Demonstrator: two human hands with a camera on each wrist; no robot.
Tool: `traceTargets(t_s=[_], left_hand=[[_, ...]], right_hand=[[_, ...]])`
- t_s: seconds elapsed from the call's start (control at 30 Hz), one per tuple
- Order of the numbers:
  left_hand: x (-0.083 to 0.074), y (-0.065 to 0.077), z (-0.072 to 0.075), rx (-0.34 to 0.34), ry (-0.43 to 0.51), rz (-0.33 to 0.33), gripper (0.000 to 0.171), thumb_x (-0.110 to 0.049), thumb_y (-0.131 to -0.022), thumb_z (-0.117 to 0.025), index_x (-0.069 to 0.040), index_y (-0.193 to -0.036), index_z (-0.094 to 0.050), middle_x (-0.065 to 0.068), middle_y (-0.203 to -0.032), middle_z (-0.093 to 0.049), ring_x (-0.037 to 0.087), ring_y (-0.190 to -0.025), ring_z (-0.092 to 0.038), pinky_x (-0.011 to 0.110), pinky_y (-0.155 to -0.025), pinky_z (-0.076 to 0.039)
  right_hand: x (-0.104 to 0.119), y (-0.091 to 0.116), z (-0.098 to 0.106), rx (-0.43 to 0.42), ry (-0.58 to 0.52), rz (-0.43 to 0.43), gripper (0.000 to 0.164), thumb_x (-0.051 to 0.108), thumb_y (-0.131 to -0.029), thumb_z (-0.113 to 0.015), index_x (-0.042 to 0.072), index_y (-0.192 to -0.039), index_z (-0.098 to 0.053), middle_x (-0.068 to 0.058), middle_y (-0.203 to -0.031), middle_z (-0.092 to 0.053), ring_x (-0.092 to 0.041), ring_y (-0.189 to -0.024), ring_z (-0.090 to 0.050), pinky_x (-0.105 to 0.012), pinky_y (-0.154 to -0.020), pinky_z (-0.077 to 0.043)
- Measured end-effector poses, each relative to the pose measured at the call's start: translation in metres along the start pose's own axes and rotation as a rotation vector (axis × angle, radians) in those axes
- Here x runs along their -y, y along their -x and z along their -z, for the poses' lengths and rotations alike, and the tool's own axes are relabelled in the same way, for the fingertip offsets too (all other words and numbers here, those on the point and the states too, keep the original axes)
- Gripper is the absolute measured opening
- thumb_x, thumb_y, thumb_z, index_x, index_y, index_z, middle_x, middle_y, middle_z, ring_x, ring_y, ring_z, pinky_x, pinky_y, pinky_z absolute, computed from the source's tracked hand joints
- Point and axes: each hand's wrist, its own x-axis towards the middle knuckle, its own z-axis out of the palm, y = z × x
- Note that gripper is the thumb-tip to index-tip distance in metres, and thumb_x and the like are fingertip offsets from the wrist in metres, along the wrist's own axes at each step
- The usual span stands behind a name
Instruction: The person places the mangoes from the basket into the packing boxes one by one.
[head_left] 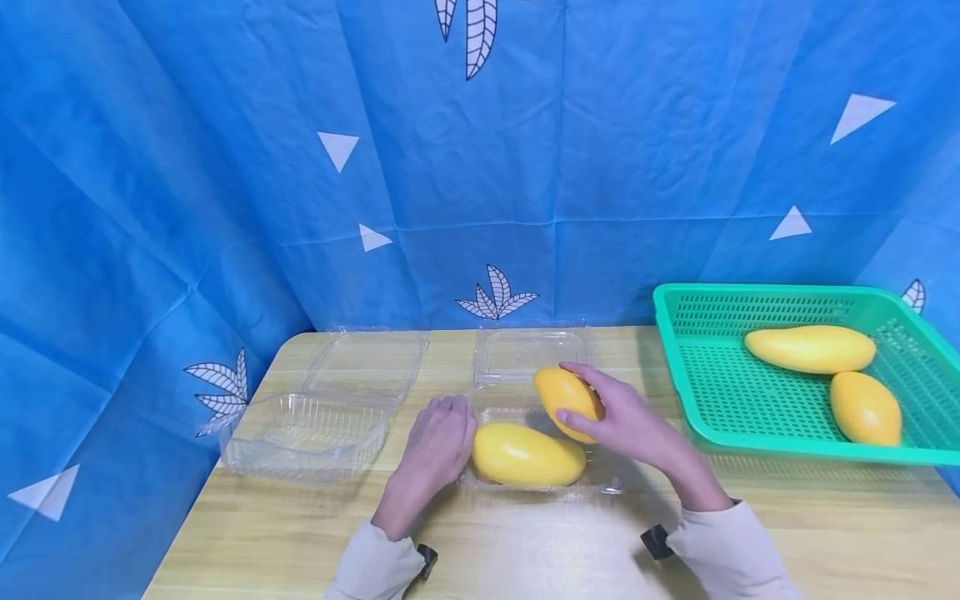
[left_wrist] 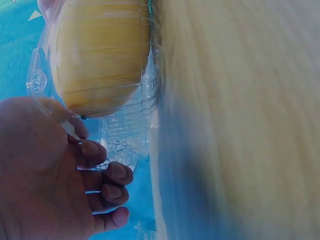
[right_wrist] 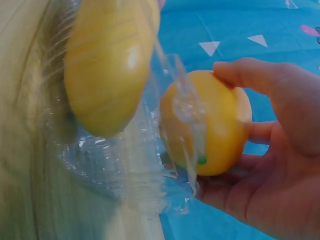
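My right hand (head_left: 630,417) grips a yellow mango (head_left: 564,402) and holds it tilted over the clear plastic clamshell box (right_wrist: 115,175). Another mango (head_left: 528,455) lies lengthwise inside that box, along its near side. At the box's left end, my left hand (head_left: 442,442) pinches the rim between thumb and fingers, as the left wrist view shows; its other fingers (left_wrist: 115,192) curl loosely below. The box's lid (head_left: 532,354) stands folded open at the back. In the right wrist view, the box's edge partly covers the held mango.
A second clear clamshell box (head_left: 307,442) stands open on the left of the wooden table (head_left: 540,550). On the right is a green perforated basket (head_left: 750,446) with two mangoes (head_left: 813,348) in it. A blue patterned curtain (head_left: 465,167) hangs behind the table.
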Motion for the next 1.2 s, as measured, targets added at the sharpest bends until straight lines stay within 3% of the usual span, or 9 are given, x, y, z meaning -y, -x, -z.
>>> traceTargets(t_s=[0.1, 0.33, 0.63, 0.9, 1.2], left_hand=[[0.000, -0.001, 0.000, -0.004, -0.007, 0.004, 0.030, -0.016, -0.108, -0.042, -0.011, -0.079, -0.046, 0.002, -0.070, -0.042, 0.021, -0.068, -0.043, 0.034, -0.063, -0.041], [-0.001, -0.001, 0.000, 0.004, -0.013, 0.009, 0.030, -0.017, -0.108, -0.042, -0.011, -0.078, -0.046, 0.002, -0.069, -0.042, 0.020, -0.067, -0.042, 0.034, -0.063, -0.040], [-0.002, 0.001, 0.001, 0.003, -0.008, 0.011, 0.031, -0.016, -0.108, -0.042, -0.011, -0.078, -0.046, 0.002, -0.069, -0.042, 0.021, -0.068, -0.043, 0.035, -0.064, -0.042], [-0.002, 0.001, 0.000, 0.007, -0.012, 0.008, 0.031, -0.016, -0.108, -0.040, -0.011, -0.078, -0.045, 0.002, -0.069, -0.042, 0.022, -0.068, -0.044, 0.036, -0.064, -0.042], [0.000, 0.000, -0.001, -0.005, -0.009, 0.004, 0.031, -0.016, -0.108, -0.042, -0.012, -0.077, -0.045, 0.002, -0.069, -0.042, 0.022, -0.068, -0.044, 0.035, -0.063, -0.042]], right_hand=[[0.001, 0.000, -0.003, 0.000, 0.035, 0.024, 0.071, 0.034, -0.093, -0.076, 0.005, -0.151, -0.046, -0.015, -0.137, -0.060, -0.024, -0.103, -0.061, -0.041, -0.082, -0.054], [0.006, 0.003, -0.009, 0.083, 0.098, 0.013, 0.072, 0.019, -0.086, -0.075, 0.007, -0.151, -0.045, -0.012, -0.132, -0.059, -0.017, -0.086, -0.057, -0.033, -0.069, -0.052], [0.007, 0.003, -0.018, 0.070, 0.194, 0.022, 0.073, 0.014, -0.083, -0.079, 0.004, -0.148, -0.047, -0.017, -0.135, -0.057, -0.029, -0.103, -0.063, -0.042, -0.080, -0.057], [0.004, 0.004, -0.023, 0.073, 0.203, 0.006, 0.069, 0.008, -0.079, -0.079, 0.003, -0.143, -0.054, -0.012, -0.123, -0.056, -0.022, -0.095, -0.059, -0.040, -0.079, -0.056], [0.004, 0.003, -0.022, 0.055, 0.214, 0.040, 0.058, 0.010, -0.084, -0.080, 0.000, -0.137, -0.059, -0.015, -0.129, -0.063, -0.030, -0.110, -0.063, -0.047, -0.092, -0.055]])
